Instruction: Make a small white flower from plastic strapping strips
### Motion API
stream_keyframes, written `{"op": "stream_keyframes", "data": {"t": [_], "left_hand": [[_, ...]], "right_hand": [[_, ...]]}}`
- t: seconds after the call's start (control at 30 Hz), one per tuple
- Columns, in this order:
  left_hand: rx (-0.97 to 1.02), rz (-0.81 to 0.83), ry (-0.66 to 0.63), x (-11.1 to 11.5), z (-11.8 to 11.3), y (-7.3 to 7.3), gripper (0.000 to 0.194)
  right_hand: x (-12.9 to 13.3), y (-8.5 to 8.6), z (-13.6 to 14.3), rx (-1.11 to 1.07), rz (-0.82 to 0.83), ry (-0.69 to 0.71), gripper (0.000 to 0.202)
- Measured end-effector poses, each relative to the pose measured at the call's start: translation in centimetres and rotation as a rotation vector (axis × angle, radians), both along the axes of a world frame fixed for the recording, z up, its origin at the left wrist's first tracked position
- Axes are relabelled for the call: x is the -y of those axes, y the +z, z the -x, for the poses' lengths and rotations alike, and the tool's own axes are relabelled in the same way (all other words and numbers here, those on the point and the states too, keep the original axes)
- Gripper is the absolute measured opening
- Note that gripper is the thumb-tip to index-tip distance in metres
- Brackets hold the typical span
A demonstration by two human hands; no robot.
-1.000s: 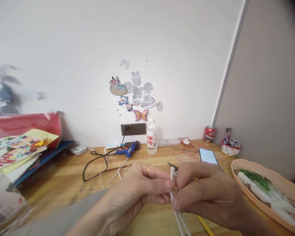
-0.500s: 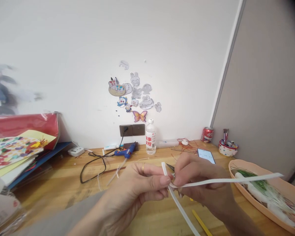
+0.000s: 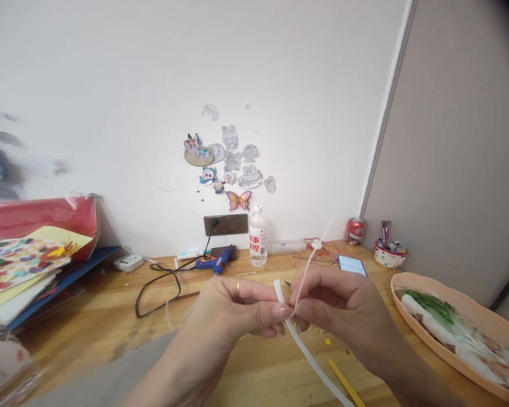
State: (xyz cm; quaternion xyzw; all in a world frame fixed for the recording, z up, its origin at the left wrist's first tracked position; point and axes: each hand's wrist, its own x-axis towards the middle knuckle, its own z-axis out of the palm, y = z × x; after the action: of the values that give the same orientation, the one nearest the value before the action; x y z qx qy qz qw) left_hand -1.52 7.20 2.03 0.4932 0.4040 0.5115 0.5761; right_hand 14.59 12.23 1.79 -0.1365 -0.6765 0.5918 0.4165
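In the head view, my left hand pinches a flat, narrow white strip between thumb and fingers. Its short end stands up above the thumb, and the long end runs down to the right past the bottom edge. Close against it, my right hand is closed on a second white strip, seen nearly edge-on and rising from the pinch. The fingertips hide where the two strips meet. A dark pointed tip shows beside the right fingers; whether it is held or lies behind them I cannot tell.
A yellow strip lies on the wooden table below the hands. Behind stand a blue glue gun with a black cable and a water bottle. At right are a peach tray, a phone and a red can.
The second strip, pointing right along the right hand before, now rises upward from the pinch. My right hand has turned with it, and the left keeps its pinch. The view has shifted slightly.
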Motion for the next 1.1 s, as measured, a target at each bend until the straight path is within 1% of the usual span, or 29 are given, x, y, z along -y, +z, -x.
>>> {"op": "stream_keyframes", "data": {"t": [0.1, 0.33, 0.4, 0.6, 0.73, 0.8, 0.87, 1.0, 1.1], "left_hand": [[-0.009, -0.007, -0.005, 0.1, -0.1, -0.1, 0.007], [-0.068, -0.011, 0.031, 0.1, -0.2, 0.4, 0.010], [-0.086, -0.024, 0.031, 0.3, -0.2, 0.5, 0.009], [-0.130, -0.031, 0.016, 0.8, -0.5, 0.8, 0.009], [-0.174, -0.043, 0.041, 0.8, -0.5, 1.0, 0.008], [-0.154, -0.004, 0.057, 0.8, -0.5, 0.8, 0.010], [-0.105, 0.035, 0.034, 0.7, -0.5, 0.5, 0.011], [0.028, 0.100, -0.068, 0.5, -0.5, 0.1, 0.006], [0.069, 0.150, -0.097, 0.5, -0.8, 0.1, 0.008]], "right_hand": [[0.2, 0.2, -0.1, 0.021, 0.062, 0.012, 0.008], [0.5, 0.0, 0.1, 0.031, 0.119, -0.027, 0.011], [0.5, 0.1, 0.2, 0.027, 0.127, -0.029, 0.012], [0.3, -0.1, 0.2, 0.029, 0.113, 0.024, 0.009], [0.2, -0.1, 0.2, 0.051, 0.107, 0.047, 0.006], [0.0, -0.1, 0.1, 0.054, 0.084, 0.062, 0.005], [-0.1, 0.0, 0.0, 0.061, 0.087, 0.088, 0.006], [-0.3, -0.3, 0.0, 0.066, 0.196, 0.178, 0.014], [-0.3, -0.7, 0.1, 0.084, 0.239, 0.253, 0.018]]}}
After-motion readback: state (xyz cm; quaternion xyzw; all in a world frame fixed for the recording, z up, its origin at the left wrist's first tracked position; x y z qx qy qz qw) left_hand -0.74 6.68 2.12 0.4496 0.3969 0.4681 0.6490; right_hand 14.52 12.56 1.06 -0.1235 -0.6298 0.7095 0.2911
